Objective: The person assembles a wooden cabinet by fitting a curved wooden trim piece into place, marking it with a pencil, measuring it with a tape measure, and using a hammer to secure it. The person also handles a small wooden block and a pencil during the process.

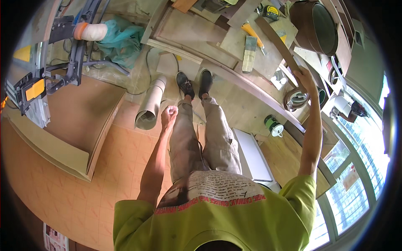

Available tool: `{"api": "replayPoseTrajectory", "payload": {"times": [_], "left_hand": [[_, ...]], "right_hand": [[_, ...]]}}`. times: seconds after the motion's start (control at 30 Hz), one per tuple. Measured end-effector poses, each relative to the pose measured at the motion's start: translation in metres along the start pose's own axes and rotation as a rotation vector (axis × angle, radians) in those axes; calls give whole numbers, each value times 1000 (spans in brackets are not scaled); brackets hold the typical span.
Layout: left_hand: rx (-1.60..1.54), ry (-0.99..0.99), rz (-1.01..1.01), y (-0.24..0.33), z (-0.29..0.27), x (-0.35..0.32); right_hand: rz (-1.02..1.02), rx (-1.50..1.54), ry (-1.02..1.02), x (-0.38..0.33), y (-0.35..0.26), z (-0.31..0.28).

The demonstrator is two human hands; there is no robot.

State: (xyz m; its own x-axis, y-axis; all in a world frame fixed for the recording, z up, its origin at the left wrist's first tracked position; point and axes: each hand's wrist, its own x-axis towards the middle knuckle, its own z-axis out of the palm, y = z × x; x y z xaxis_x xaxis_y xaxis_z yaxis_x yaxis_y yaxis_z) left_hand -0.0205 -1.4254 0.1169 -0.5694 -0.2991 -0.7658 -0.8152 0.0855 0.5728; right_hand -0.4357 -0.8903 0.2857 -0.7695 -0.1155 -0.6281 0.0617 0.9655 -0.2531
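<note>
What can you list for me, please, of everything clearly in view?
Flat strip: one, brown, upper right
Tape measure: one, yellow-black, upper right
Hand tool: one, yellow, upper right
Round tub: one, brown, upper right
Coil: one, brown, right
Can: one, green-white, centre right
Rolled sheet: one, pale, centre left
Large box: one, brown, left
Bag: one, teal, upper left
Metal frame: one, black, upper left
Panel: one, white, lower centre
Shoes: two, dark, upper centre
Shirt: one, green, bottom
Left hand: one, bare, centre left
Right hand: one, bare, holding the strip
</note>
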Motion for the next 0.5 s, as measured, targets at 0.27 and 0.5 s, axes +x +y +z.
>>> {"api": "replayPoseTrajectory", "payload": {"times": [0.27,0.5], "left_hand": [[-318,-414,61,80,68,-13],[-596,-591,-128,132,112,-40]], "right_hand": [[390,555,-112,-216,-27,76],[289,847,-527,-231,-118,256]]}}
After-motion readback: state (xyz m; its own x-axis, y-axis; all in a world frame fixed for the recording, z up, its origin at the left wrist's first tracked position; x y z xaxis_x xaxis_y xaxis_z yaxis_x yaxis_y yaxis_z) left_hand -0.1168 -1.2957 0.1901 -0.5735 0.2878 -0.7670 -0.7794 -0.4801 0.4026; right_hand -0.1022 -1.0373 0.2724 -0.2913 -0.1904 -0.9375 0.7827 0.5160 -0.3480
